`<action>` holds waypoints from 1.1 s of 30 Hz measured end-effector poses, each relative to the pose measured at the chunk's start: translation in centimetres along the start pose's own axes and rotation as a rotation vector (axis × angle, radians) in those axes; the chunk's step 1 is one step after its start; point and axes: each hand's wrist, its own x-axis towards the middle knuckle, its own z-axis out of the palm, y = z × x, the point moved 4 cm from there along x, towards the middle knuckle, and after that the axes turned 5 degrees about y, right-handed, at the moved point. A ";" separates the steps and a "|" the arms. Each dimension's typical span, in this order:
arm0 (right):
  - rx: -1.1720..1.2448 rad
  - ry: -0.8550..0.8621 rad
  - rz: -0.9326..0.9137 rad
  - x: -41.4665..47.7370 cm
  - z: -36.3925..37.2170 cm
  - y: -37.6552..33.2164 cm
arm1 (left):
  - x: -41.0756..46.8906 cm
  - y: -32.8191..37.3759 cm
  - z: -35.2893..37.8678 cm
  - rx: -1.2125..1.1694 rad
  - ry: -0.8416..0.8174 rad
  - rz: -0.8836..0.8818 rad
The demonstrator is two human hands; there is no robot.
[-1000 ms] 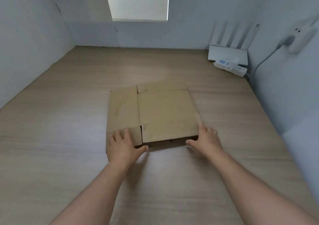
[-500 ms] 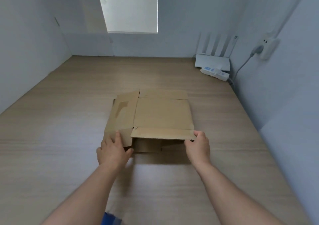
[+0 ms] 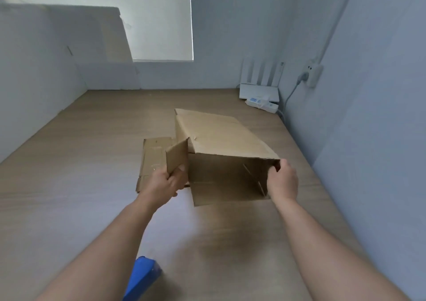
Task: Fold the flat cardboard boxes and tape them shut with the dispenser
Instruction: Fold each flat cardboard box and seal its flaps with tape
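Observation:
A brown cardboard box (image 3: 221,139) stands half opened on the wooden table, its open end facing me. My left hand (image 3: 164,184) pinches the box's left side flap, which stands upright. My right hand (image 3: 283,180) grips the near right corner of the box, with its fingers curled over the top edge. A second flat cardboard box (image 3: 152,160) lies on the table behind my left hand. A blue object (image 3: 143,276), possibly the tape dispenser, shows at the bottom edge between my arms.
The wooden table (image 3: 92,162) is walled in by white panels on the left, back and right. A white router (image 3: 259,90) and a power strip (image 3: 261,103) sit in the far right corner. A plug and cable (image 3: 310,75) hang on the right wall.
The top box has been lifted off the flat stack and pulled open into a tube shape. Both hands moved from pressing its near edge to holding its flap and corner.

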 end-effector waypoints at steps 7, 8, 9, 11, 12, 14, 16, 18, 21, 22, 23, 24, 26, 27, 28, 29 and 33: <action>0.029 0.115 -0.340 -1.3 -6.3 -4.4 | -6.0 5.3 -3.4 0.123 0.146 -0.110; 0.040 0.123 -0.391 -1.6 -7.5 -5.3 | -6.9 5.7 -3.6 0.190 0.165 -0.128; 0.033 0.112 -0.434 -1.7 -8.7 -6.1 | -7.8 6.2 -3.6 0.252 0.174 -0.146; -0.053 0.051 -0.513 -2.0 -10.5 -7.3 | -9.5 6.9 -3.5 0.359 0.161 -0.186; -0.108 0.013 -0.538 -2.2 -11.2 -7.7 | -10.4 7.2 -3.4 0.395 0.146 -0.210; -0.189 -0.047 -0.559 -2.7 -12.2 -8.2 | -11.9 8.0 -3.2 0.449 0.114 -0.248; -0.220 -0.083 -0.573 -3.4 -12.7 -8.2 | -13.0 8.6 -3.1 0.486 0.082 -0.268; -0.199 -0.085 -0.581 -4.0 -13.3 -8.0 | -13.5 8.7 -3.0 0.484 0.070 -0.263; -0.065 -0.226 -0.522 -4.4 -13.2 -7.6 | -13.7 8.6 -3.1 0.378 0.135 -0.185; 0.012 -0.354 -0.462 -4.6 -12.6 -7.3 | -13.7 8.4 -3.0 0.311 0.146 -0.145; 0.090 -0.486 -0.399 -4.9 -12.1 -7.0 | -13.7 8.2 -2.9 0.242 0.131 -0.105; 0.153 -0.592 -0.353 -5.2 -11.5 -6.7 | -13.8 7.9 -2.8 0.194 0.093 -0.084; 0.233 -0.707 -0.321 -5.5 -10.7 -6.0 | -13.8 6.9 -2.7 0.149 0.002 -0.104; 0.254 -0.737 -0.331 -5.4 -10.5 -5.7 | -13.8 6.3 -2.8 0.152 -0.025 -0.125; 0.274 -0.761 -0.348 -5.5 -10.3 -5.5 | -13.7 5.9 -2.9 0.142 -0.045 -0.131; 0.292 -0.777 -0.357 -5.4 -10.2 -5.4 | -13.8 5.5 -3.1 0.143 -0.060 -0.140; 0.398 -0.718 -0.314 -4.8 -9.7 -4.9 | -12.7 4.8 -2.9 0.202 -0.090 -0.055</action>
